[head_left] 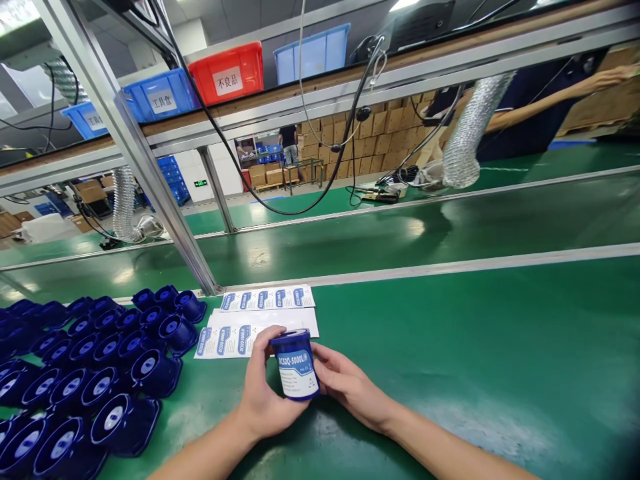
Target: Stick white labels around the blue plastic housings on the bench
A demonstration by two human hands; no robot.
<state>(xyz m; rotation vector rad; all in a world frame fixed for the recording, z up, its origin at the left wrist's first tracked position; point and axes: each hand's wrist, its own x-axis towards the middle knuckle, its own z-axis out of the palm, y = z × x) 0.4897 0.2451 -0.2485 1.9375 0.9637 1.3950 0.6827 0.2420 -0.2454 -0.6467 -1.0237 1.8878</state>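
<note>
Both forearms reach in from the near edge. The left hand [267,393] and right hand [350,387] clasp the upright blue cylinder [296,365] between them, near the label sheets [260,320].

I'm holding a glossy dk-blue plastic housing [295,365] w/ smooth paper label; matching plastic parts [85,380] are shining. Label sheets [260,320]: glossy paper. Green bench mat [450,347] is looking smooth, semi-gloss.

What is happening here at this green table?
A person holds a blue housing upright with both hands: the left hand wraps its side, the right hand touches the other side. A white label is on its front. Label sheets lie just behind it on the table. Many more blue housings lie in rows to the left.
</note>
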